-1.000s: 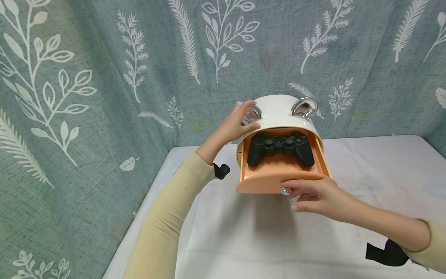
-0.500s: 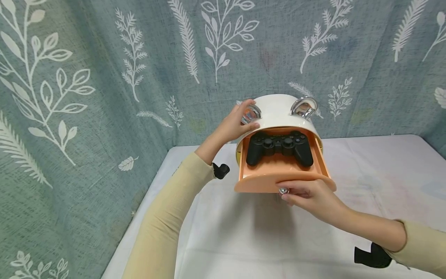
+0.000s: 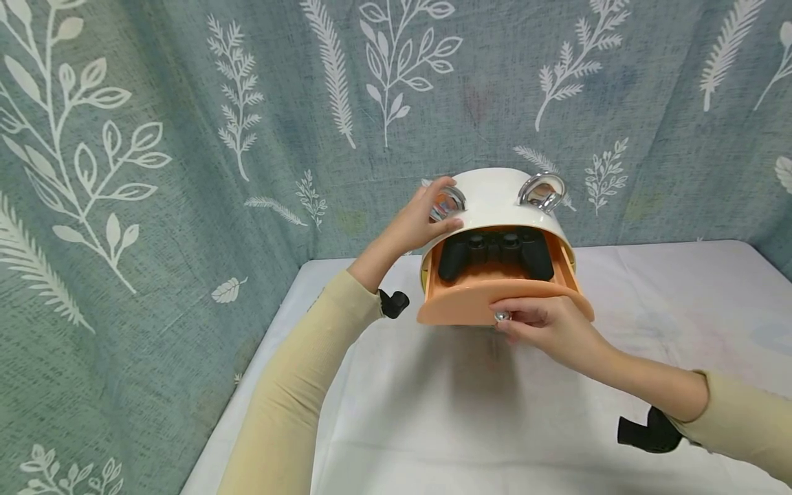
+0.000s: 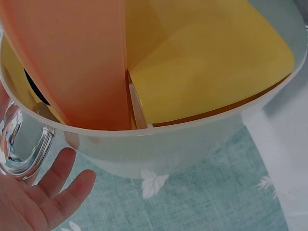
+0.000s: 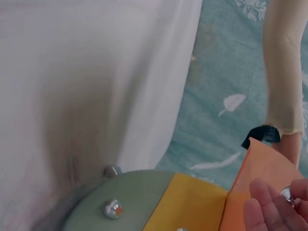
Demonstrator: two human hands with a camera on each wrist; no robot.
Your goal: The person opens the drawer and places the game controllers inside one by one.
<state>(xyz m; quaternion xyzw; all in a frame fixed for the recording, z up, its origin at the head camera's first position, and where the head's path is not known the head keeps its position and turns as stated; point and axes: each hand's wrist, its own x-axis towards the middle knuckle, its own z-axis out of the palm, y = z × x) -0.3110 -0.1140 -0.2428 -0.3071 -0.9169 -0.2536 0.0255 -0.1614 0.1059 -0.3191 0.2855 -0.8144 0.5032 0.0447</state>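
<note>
A rounded white storage box [image 3: 491,199] with chrome rings on top stands at the back of the table. My left hand [image 3: 421,216] grips its upper left side around the left ring [image 4: 29,144], thumb on the white shell. The orange drawer [image 3: 458,304] is pulled partway out, with a black game controller [image 3: 495,253] lying in it, its rear edge under the shell. With the right hand [image 3: 551,323], I pinch the drawer's round silver knob [image 3: 502,315] between thumb and forefinger. The right ring [image 3: 541,191] is untouched.
Below the orange drawer, a yellow drawer front [image 5: 187,202] and a green one [image 5: 120,197] with silver knobs show in the right wrist view. White cloth [image 3: 396,412] covers the table. A blue-green leaf-patterned curtain [image 3: 278,124] hangs behind and to the left.
My right hand has closed its thumb onto the knob and pushed the drawer inward, carrying the controller further under the shell. The left hand has kept its place.
</note>
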